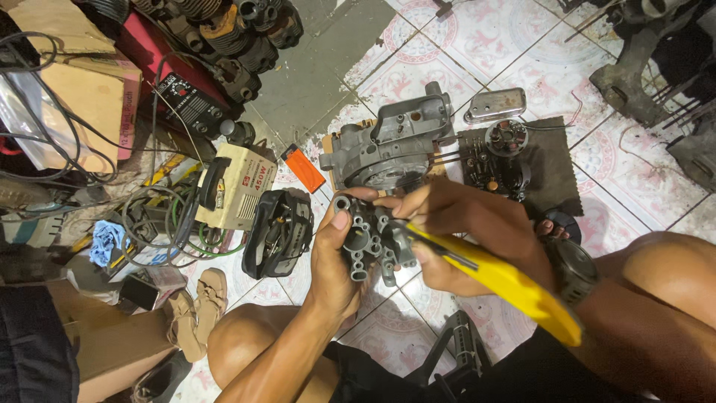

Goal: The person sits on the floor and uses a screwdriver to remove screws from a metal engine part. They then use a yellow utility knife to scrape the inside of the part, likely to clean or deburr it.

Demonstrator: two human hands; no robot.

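My left hand [332, 257] grips a grey cast-metal engine part [373, 242] with several round tube openings, held over the tiled floor between my knees. My right hand [466, 224], a dark watch on its wrist, holds a yellow-handled cutter knife [492, 276] whose front end rests against the part. My right fingers also touch the part's top edge. Just beyond my hands a larger grey engine casing [388, 145] sits on the floor.
A dark cloth [548, 160] carries small engine parts and a shiny metal cover [496, 104]. To the left lie a black housing [282, 231], a cream welding box [239, 186], an orange box [303, 168], tangled cables, sandals [198, 302] and cardboard boxes. More engine parts crowd the top corners.
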